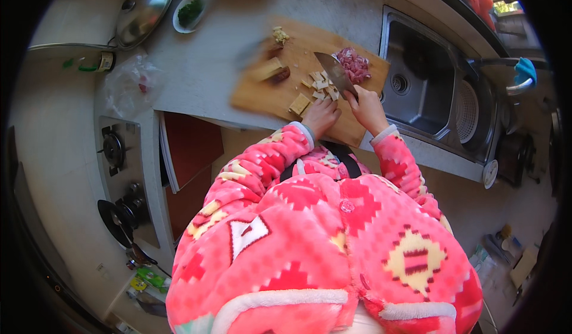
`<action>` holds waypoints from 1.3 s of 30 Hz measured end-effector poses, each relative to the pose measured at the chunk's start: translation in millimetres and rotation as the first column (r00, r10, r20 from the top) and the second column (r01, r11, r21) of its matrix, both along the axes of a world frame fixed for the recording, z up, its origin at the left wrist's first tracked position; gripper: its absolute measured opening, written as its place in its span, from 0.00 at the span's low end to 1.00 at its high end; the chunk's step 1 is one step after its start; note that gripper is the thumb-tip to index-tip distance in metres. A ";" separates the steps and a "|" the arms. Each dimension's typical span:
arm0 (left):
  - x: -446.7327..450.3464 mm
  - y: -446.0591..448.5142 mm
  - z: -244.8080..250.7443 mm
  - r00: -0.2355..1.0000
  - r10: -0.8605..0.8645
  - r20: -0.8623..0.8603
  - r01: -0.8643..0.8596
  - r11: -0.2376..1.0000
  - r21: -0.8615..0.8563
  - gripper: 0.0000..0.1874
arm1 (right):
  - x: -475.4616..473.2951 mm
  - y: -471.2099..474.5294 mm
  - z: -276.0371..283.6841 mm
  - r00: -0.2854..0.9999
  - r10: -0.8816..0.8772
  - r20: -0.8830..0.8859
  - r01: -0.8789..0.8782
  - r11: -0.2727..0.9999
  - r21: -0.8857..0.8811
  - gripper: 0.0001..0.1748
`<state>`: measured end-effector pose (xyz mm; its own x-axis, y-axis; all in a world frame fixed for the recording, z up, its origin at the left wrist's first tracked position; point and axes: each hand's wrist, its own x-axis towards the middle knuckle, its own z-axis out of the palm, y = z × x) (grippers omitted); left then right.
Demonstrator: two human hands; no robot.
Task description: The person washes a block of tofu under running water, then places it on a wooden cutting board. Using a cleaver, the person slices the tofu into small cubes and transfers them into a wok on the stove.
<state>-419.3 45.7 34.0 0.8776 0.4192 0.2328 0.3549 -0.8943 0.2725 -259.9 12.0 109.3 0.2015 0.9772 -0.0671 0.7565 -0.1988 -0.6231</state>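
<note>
My right hand (368, 108) grips the handle of a kitchen knife (336, 73), its broad blade slanting to the upper left between sliced raw meat (353, 64) and cut pieces of what looks like dried tofu (320, 83). Close by, my left hand (321, 117) has its fingertips at the lower edge of those pieces; whether they pinch any is hidden. An uncut tofu block (300, 104) lies just left of my left hand. All of this rests on a wooden cutting board (268, 95). Chopped garlic or ginger (280, 35) sits at the board's far left.
A steel sink (418, 77) with a white strainer basket (467, 110) adjoins the board on the right. Farther left are a bowl of chopped greens (190, 13), a pan lid (145, 12), a plastic bag (129, 84) and a gas hob (114, 148). A red cabinet door (192, 148) is below.
</note>
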 end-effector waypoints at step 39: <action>-60.3 -0.4 -8.8 0.828 0.365 0.426 -0.215 0.908 -0.359 0.16 | -44.9 -7.4 -24.5 0.998 0.056 0.021 -0.051 0.981 -0.189 0.12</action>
